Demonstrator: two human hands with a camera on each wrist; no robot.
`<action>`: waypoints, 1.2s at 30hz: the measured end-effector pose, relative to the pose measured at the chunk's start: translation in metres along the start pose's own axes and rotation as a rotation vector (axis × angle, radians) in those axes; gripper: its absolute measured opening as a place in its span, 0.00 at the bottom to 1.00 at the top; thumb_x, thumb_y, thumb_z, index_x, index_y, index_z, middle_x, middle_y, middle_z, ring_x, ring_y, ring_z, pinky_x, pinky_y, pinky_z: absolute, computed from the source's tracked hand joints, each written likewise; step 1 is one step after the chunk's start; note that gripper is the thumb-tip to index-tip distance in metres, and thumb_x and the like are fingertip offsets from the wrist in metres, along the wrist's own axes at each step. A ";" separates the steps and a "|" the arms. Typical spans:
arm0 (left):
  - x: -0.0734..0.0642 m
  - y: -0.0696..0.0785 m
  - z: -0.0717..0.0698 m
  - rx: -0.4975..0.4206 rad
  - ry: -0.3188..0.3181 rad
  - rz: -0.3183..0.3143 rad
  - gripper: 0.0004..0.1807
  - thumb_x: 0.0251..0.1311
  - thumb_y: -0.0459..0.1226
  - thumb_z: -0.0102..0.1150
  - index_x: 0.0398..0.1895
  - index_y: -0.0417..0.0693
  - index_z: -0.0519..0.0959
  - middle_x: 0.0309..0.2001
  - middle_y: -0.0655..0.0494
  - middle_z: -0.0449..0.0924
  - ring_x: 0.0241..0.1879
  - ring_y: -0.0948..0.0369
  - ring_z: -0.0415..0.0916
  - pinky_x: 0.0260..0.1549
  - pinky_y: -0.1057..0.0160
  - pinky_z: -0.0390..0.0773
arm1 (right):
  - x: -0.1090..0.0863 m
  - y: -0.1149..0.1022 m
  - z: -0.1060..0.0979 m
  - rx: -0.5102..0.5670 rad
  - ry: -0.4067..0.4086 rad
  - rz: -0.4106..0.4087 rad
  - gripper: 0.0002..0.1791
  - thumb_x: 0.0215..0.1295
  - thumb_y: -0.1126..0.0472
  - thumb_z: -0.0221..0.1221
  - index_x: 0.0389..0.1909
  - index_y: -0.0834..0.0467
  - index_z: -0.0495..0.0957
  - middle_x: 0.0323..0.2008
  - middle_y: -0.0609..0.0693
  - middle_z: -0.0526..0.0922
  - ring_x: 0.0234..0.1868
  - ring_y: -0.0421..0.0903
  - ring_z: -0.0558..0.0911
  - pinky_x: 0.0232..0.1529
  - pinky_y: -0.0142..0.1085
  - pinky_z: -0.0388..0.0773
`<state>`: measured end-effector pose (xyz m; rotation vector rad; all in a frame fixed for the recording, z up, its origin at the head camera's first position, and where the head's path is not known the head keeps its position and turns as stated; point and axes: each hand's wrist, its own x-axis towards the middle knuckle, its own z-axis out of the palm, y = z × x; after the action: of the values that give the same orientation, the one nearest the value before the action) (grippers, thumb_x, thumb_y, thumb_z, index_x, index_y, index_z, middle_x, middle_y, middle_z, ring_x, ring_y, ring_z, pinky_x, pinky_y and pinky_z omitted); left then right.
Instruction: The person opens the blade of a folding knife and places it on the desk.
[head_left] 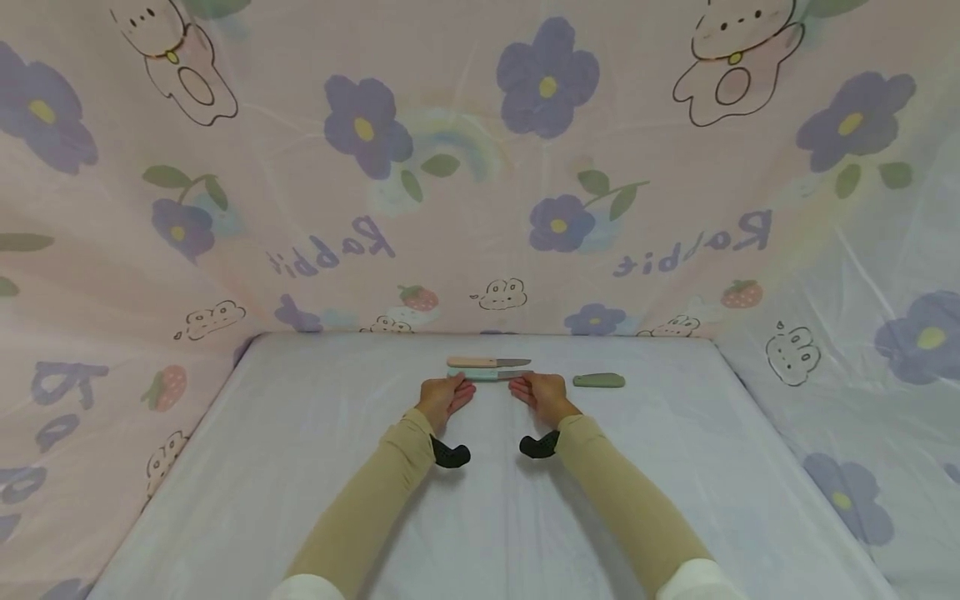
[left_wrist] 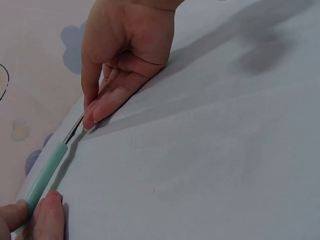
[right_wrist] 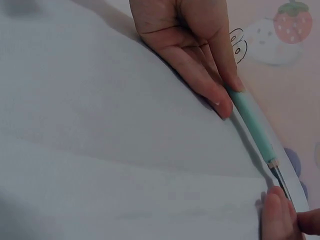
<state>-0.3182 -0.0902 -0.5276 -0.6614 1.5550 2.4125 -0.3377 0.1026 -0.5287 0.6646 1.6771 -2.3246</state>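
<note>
A small knife [head_left: 482,375] with a mint-green handle lies crosswise between my two hands. My left hand [head_left: 442,398] pinches the butt end of its handle between thumb and fingers. At the other end, my right hand [head_left: 546,396] pinches the blade near its tip, and its fingers hide that part. The right wrist view shows the mint handle [right_wrist: 253,125] close over the white surface, with a shadow beside it. Just behind, and parallel to it, lies a second knife [head_left: 472,362] with a peach handle, its blade pointing right.
Right of my right hand lies an olive-green folded knife or sheath [head_left: 598,380]. The white-covered table [head_left: 495,517] is bounded at the back and sides by hanging cloth [head_left: 465,192] printed with flowers and rabbits. Black curved pieces [head_left: 452,454] stick out at both wrists.
</note>
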 end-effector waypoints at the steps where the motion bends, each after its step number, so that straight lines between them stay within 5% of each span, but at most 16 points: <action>1: 0.001 -0.001 0.000 0.007 0.002 0.003 0.16 0.63 0.32 0.55 0.50 0.28 0.72 0.42 0.38 0.79 0.39 0.54 0.81 0.40 0.63 0.80 | 0.000 0.000 0.000 -0.005 0.005 0.000 0.16 0.66 0.68 0.52 0.51 0.74 0.69 0.34 0.61 0.81 0.36 0.49 0.84 0.41 0.37 0.81; 36: -0.010 0.000 0.005 0.045 0.025 0.050 0.17 0.64 0.32 0.54 0.49 0.24 0.72 0.44 0.32 0.77 0.41 0.51 0.80 0.41 0.61 0.80 | -0.009 -0.001 0.005 -0.128 0.051 -0.071 0.16 0.66 0.68 0.52 0.49 0.76 0.69 0.32 0.63 0.83 0.31 0.49 0.85 0.33 0.35 0.82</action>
<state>-0.3110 -0.0854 -0.5211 -0.6546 1.6497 2.4057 -0.3310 0.0976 -0.5227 0.6542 1.8827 -2.2409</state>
